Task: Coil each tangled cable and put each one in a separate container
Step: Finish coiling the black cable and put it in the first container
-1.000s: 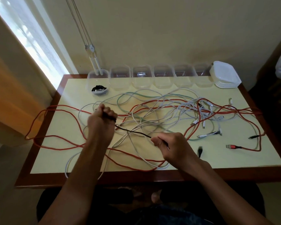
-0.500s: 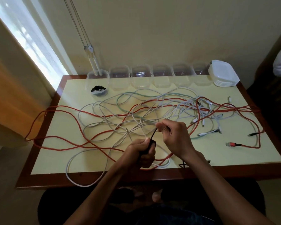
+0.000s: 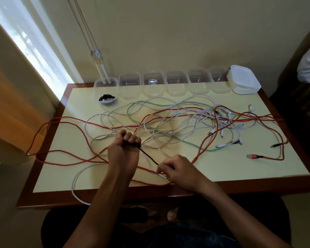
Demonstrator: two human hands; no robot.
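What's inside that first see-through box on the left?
The leftmost clear container holds a coiled black cable with something pale tucked against it. Whatever lies beneath the coil is covered, and the pale piece is too small to identify.

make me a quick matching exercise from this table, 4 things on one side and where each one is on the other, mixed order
Things:
1. black cable
2. coiled cable
3. stack of lids
4. red plug

Places:
A. far right corner
B. leftmost container
C. between both hands
D. loose on table, right side

Pairs: 1-C, 2-B, 3-A, 4-D
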